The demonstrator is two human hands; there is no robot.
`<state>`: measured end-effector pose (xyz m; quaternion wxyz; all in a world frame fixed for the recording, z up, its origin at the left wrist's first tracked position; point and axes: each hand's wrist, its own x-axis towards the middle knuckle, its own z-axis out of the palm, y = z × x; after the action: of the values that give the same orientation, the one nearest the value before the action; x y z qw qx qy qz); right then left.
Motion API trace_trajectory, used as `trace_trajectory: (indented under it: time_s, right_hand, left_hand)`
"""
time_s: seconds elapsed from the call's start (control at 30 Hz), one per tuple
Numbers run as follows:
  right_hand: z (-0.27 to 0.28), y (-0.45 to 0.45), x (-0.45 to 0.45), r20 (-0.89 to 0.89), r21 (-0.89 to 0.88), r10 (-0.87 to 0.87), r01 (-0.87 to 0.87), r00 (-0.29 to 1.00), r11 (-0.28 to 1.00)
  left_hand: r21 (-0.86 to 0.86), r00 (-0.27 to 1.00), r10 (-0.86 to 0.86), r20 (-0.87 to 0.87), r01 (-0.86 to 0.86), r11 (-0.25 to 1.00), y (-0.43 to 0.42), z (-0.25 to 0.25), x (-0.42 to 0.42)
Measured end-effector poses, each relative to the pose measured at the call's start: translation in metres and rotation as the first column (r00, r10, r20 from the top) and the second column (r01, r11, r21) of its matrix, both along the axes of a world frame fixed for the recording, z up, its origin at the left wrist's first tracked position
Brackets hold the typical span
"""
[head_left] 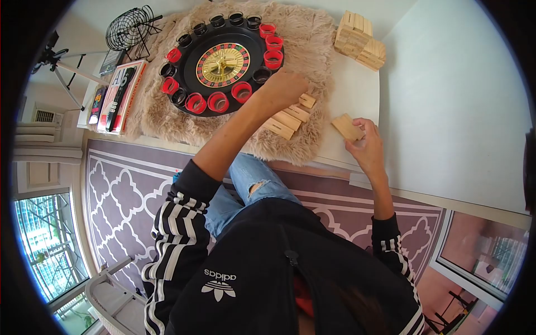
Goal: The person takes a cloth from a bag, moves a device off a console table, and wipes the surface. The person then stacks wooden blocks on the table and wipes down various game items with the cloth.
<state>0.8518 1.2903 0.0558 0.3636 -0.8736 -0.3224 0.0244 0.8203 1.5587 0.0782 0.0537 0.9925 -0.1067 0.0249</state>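
My left hand (283, 88) reaches across the fur mat, curled with its back turned up. Its fingertips are mostly hidden, and I cannot make out what they hold. Just beneath and beside it, several wooden blocks (279, 124) lie in a row on the fur. My right hand (368, 146) is over the table's front right part, thumb and fingers closed on a few pale wooden blocks (347, 128) held side by side. Their exact number is unclear. Left of the blocks sits a black roulette wheel set (187, 58), ringed by red and black shot glasses.
A stack of wooden blocks (357, 40) stands at the table's back right, near the white wall (458, 95). A beige fur mat (304, 39) lies under the roulette. Boxes (129, 95) and a wire bingo cage (129, 28) are at the left. A white chair (114, 298) stands lower left.
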Motion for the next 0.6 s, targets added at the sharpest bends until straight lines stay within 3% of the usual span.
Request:
trace_trajectory:
  time_s: [0.03,0.1,0.17,0.2,0.27,0.3,0.37,0.43,0.5,0.57,0.6]
  right_hand:
    - [0.002,-0.001,-0.001,-0.110,0.030,-0.016,0.019,0.994,0.999]
    - [0.008,-0.007,-0.004,-0.107,0.026,0.049,-0.047,0.993,0.999]
    - [0.010,-0.010,-0.003,-0.104,0.025,0.108,-0.106,0.989,0.994]
    - [0.010,-0.011,-0.004,-0.086,0.056,0.135,-0.130,0.987,0.990]
    - [0.009,-0.013,-0.007,-0.067,0.079,0.163,-0.157,0.984,0.984]
    - [0.009,-0.012,-0.008,-0.075,0.081,0.149,-0.142,0.986,0.986]
    - [0.007,-0.011,-0.009,-0.071,0.085,0.128,-0.122,0.989,0.989]
    - [0.000,-0.015,-0.011,-0.098,0.219,0.070,-0.047,0.993,0.974]
    - [-0.003,-0.018,-0.009,-0.113,0.199,0.043,-0.020,0.993,0.980]
    - [-0.003,-0.015,-0.007,-0.132,0.184,0.027,-0.002,0.991,0.983]
    - [0.005,-0.012,-0.005,-0.006,0.126,0.020,-0.019,1.000,0.992]
  left_hand:
    - [-0.050,0.998,-0.065,0.013,0.065,0.997,0.004,0.001,0.002]
    - [-0.099,0.991,-0.129,0.033,0.132,0.986,-0.001,0.016,0.002]
    - [-0.097,0.947,0.069,0.315,-0.040,0.995,-0.016,0.030,0.007]
    - [-0.096,0.948,0.067,0.312,-0.039,0.995,-0.023,0.023,0.016]
    - [-0.535,0.957,-0.050,0.286,0.203,0.820,-0.047,0.004,0.038]
    - [-0.537,0.956,-0.049,0.291,0.205,0.818,-0.061,-0.015,0.046]
    - [-0.636,1.000,-0.028,0.005,0.025,0.771,-0.082,-0.038,0.060]
    - [-0.567,0.996,-0.022,0.090,0.070,0.821,-0.085,-0.042,0.058]
    - [-0.491,0.988,-0.019,0.155,0.094,0.866,-0.092,-0.039,0.046]
    - [-0.441,0.977,0.136,0.164,-0.051,0.896,-0.096,-0.038,0.036]
    - [-0.438,0.977,0.138,0.160,-0.055,0.897,-0.098,-0.039,0.032]
